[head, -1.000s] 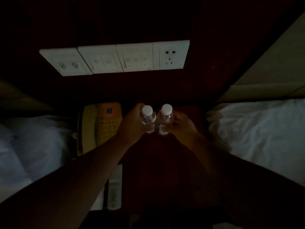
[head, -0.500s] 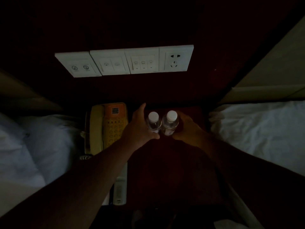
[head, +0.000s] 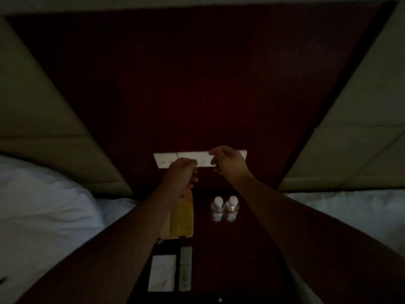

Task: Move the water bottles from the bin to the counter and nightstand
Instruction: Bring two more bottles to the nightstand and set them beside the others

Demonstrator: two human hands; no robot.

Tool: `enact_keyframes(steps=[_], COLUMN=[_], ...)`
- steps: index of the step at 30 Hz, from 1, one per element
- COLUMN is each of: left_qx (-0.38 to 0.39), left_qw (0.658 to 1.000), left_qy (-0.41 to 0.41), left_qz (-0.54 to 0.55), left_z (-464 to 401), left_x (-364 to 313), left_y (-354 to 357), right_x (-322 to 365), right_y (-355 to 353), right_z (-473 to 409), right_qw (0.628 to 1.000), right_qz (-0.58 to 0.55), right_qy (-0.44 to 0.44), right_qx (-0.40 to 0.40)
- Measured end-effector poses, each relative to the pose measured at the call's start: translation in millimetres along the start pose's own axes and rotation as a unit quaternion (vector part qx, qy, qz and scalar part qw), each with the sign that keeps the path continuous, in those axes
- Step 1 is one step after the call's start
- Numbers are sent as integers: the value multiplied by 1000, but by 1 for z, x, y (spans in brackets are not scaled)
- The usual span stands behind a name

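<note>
Left fingers: the left hand [head: 183,172] is raised in front of the switch panel [head: 166,160], its fingers [head: 194,177] loosely curled and holding nothing.
Right fingers: the right hand [head: 228,160] hangs beside it at the same height, its fingers [head: 215,153] relaxed and a little apart, also empty.
Bottles against the fingers: the two water bottles [head: 224,208] stand below and nearer than both hands, well apart from every fingertip; neither hand touches them.
Bottle position: upright, side by side and touching or nearly so, on the dark nightstand surface [head: 241,249], just right of the yellow telephone [head: 182,216].
Handling, as a judgement: small clear plastic bottles with white caps, seemingly full, so light enough for one hand each; the thin wall would give under a hard squeeze and the plastic is smooth.
Where to hold: around the body just below the shoulder, or at the stiffer neck under the cap; standing so close, one could knock over the other.
Further out: a white card [head: 162,273] and a remote [head: 185,268] lie at the near edge of the surface; white bedding [head: 43,211] on both sides; padded headboards behind. Dim light hides fine detail.
</note>
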State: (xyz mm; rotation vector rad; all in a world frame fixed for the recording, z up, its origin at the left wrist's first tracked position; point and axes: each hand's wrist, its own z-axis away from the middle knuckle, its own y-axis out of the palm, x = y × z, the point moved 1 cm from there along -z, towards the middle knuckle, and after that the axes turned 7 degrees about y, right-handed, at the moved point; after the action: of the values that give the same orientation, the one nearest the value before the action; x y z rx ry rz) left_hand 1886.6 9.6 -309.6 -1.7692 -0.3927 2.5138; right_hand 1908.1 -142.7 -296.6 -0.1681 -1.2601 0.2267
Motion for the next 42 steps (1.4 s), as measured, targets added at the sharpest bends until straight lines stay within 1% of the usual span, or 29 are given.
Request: enact_keyframes(steps=[3,6,9,12,14,17,22,25,29,33,36,38,40,42], left_qx=[-46,-135,-229,-328,-395,-509,-675,-753,-830,-881,-901,-914,-929,-939], left_qw=[996,982,960,929,902,843,723,650,554,472,433,400,364,334], left_qy=[73,115,151,166,161,150,117,68,50,-1,-32,-50,-49,-60], left_qz=[26,59,63,46,65,92,89,68,45,24,29,38,56,56], left_z=[26,57,104,175,234,339,552,691,864,994,1077,1128,1174,1215], left_x=[-65,-120,-157,-166,-158,-134,-76,-34,17,63,99,121,143,163], left_y=[-43,-99,-168,-239,-281,-334,-395,-403,-399,-381,-362,-351,-343,-336], right_x=[80,159,226,270,287,297,271,235,181,135,104,81,58,33], right_y=[32,71,122,178,215,271,353,387,412,414,409,403,401,399], right_z=[20,46,88,153,208,304,500,631,805,953,1047,1101,1152,1201], right_qw=[998,990,974,950,928,886,796,727,636,563,510,475,444,420], right_qz=[-13,-36,-53,-55,-48,-35,10,41,74,99,121,126,128,138], right_qy=[-43,-69,-109,-128,-140,-147,-149,-155,-161,-154,-158,-163,-170,-170], right_qx=[54,121,190,279,343,439,587,668,751,806,837,856,871,881])
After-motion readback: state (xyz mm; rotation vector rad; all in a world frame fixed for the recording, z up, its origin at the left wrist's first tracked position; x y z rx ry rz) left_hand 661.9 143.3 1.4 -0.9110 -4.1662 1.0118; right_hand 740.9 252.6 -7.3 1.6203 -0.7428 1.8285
